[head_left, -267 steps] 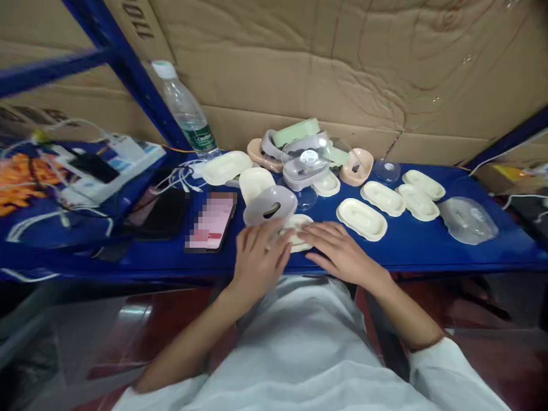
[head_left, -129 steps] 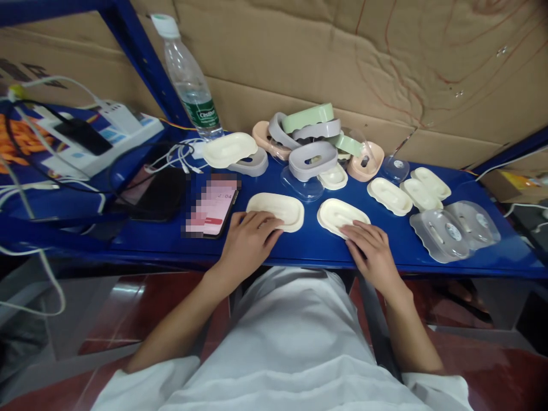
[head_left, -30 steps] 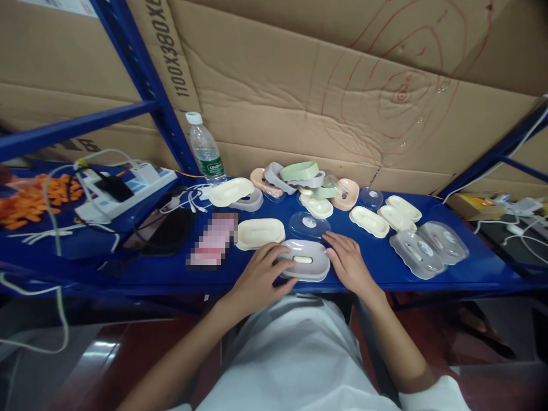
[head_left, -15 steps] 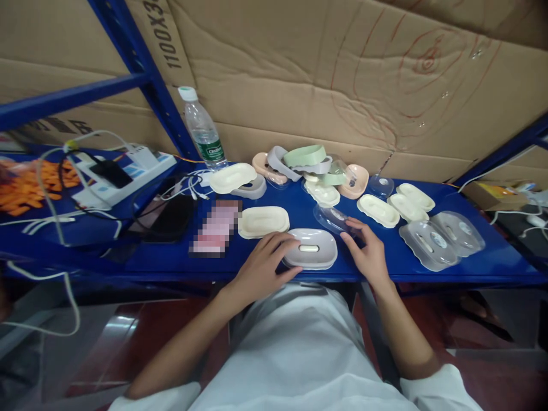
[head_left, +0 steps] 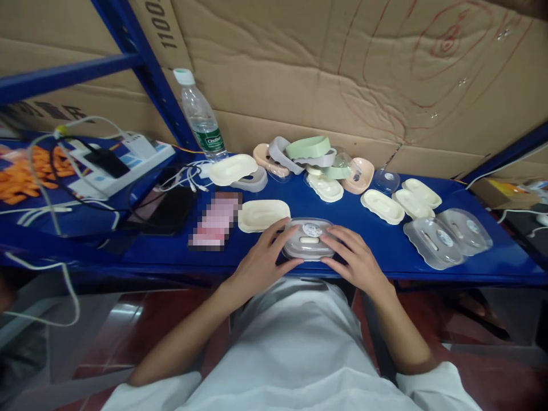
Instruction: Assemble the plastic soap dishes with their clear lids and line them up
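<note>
A grey soap box (head_left: 309, 246) with a clear lid on it sits at the front edge of the blue shelf (head_left: 385, 251). My left hand (head_left: 262, 261) rests against its left side, fingers curled round the rim. My right hand (head_left: 355, 260) presses on its right side, fingers spread over the lid. A cream tray (head_left: 262, 215) lies just left of the box, beside a phone (head_left: 216, 227).
A pile of grey, green and pink box parts (head_left: 312, 157) sits at the back, with a water bottle (head_left: 200, 118) to its left. Cream trays (head_left: 382, 206) and two assembled clear-lidded boxes (head_left: 445, 235) lie to the right. A power strip (head_left: 124, 165) and cables lie at the left.
My right hand picked up the clear lid from the shelf and set it on the grey box. Both hands now hold the box's sides.
</note>
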The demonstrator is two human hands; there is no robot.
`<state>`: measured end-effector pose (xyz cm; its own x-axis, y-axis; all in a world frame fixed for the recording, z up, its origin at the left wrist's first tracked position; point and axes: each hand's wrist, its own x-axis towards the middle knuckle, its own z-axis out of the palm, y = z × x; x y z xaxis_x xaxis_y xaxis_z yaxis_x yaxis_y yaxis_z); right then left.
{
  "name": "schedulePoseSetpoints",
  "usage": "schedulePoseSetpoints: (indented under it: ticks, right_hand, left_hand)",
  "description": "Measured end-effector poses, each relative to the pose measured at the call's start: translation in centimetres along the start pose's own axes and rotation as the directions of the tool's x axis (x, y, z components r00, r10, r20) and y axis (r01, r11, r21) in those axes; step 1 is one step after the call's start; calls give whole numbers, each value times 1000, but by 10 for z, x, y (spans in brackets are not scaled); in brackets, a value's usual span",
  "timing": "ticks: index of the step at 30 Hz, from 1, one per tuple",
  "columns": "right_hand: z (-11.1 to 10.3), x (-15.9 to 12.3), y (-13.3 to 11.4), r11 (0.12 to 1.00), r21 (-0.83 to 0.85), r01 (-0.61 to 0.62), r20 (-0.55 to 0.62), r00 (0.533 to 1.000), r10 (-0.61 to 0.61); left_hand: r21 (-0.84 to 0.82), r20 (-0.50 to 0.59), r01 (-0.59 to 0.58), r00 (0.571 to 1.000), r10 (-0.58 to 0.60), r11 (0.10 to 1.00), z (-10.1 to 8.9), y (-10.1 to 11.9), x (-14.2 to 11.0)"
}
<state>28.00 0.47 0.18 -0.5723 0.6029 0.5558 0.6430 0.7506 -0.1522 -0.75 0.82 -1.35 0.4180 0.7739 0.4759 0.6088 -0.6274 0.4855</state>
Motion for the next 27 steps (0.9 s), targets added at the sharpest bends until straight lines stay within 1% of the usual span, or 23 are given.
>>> schedulePoseSetpoints:
  ticks: [4,7,11,14,16,18,19,20,21,22,24,26,27]
  right_hand:
    - [-1,1,1,999,-46,20,28,999,-18]
    - [-2,1,1,998,-40,46,48,998,-44]
    - [0,2,-3,997,-14,70,109,992,-68]
    - [2,3,-6,997,-17,74,124,990,-71]
    - [0,3,-4,997,-18,68,111,992,-66]
    - [-10,-1,2,998,-57,24,59,998,-21]
    - [-17,-5,8,994,-104,-32,10,999,33]
    - [-26,-10,15,979,-165,-119,-57,992,111]
    - [-35,-18,22,944,-235,-230,-139,969,202]
    - [-45,-26,31,886,-302,-351,-219,930,294]
    - [-62,-48,48,720,-411,-559,-335,827,451]
    - [-73,-72,64,555,-488,-674,-377,736,562]
    - [-76,-84,71,495,-514,-701,-381,704,599]
  left_hand:
    - [-23,-23,6,1000,-7,1000,2,-2,0]
    - [-36,-39,13,999,-14,999,4,-3,-1]
    - [-40,-39,77,996,-78,996,6,-2,-2]
    - [-42,-32,112,993,-114,993,6,-2,-3]
    - [-40,-35,107,994,-108,993,6,-2,-2]
    - [-39,-35,93,995,-94,995,5,-2,-2]
    - [-38,-34,85,996,-86,996,4,-2,-1]
    - [-38,-31,78,996,-79,996,4,-2,-1]
    - [-36,-25,73,997,-74,997,3,-2,-1]
    - [-35,-20,70,997,-71,997,3,-3,-1]
    - [-35,-18,66,998,-67,997,3,-3,-1]
    - [-37,-22,64,998,-65,997,3,-3,-1]
    - [-38,-23,63,998,-64,997,3,-3,-1]
